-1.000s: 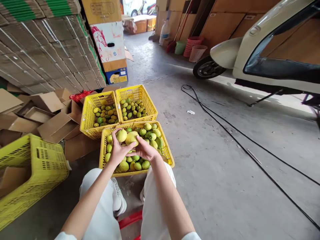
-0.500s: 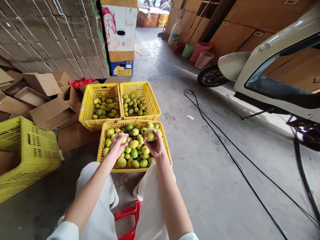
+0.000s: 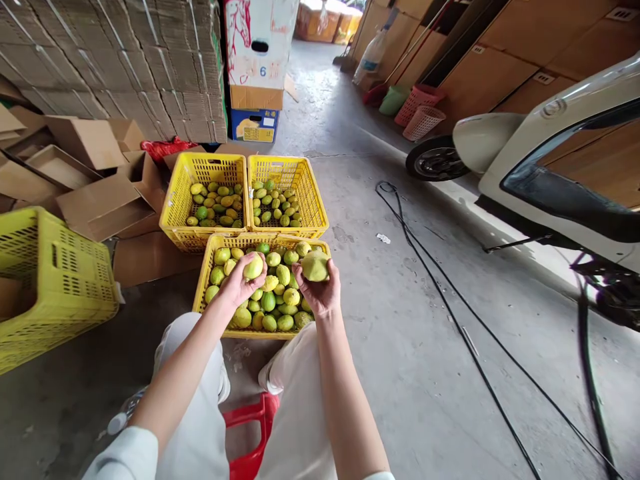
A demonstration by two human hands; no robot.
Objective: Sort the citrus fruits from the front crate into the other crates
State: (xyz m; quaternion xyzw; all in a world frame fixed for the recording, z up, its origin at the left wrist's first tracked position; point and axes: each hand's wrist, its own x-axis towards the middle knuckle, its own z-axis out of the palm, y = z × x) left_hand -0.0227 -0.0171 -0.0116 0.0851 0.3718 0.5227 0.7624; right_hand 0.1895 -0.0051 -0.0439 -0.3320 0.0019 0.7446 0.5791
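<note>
My left hand (image 3: 242, 280) is closed around a yellow-green lemon (image 3: 253, 267). In my right hand (image 3: 322, 288) is a larger, knobbly yellow-green lemon (image 3: 315, 266), gripped between thumb and fingers. Both hands are raised over the near yellow crate (image 3: 203, 283), which is full of green and yellow lemons (image 3: 269, 302). Behind it stand two more yellow crates, the left one (image 3: 173, 200) and the right one (image 3: 315, 200), each with a layer of smaller lemons at the bottom.
Another yellow crate (image 3: 75, 287) stands at the left, by opened cardboard boxes (image 3: 100, 207). A red stool (image 3: 255, 433) is between my legs. Black cables (image 3: 435, 267) run over the floor at the right, near a parked white scooter (image 3: 540, 147). Stacked cartons (image 3: 260, 67) rise behind.
Both hands have lifted slightly and moved a little to the right, each with its lemon, which now shows more clearly. The camera view has shifted a little.
</note>
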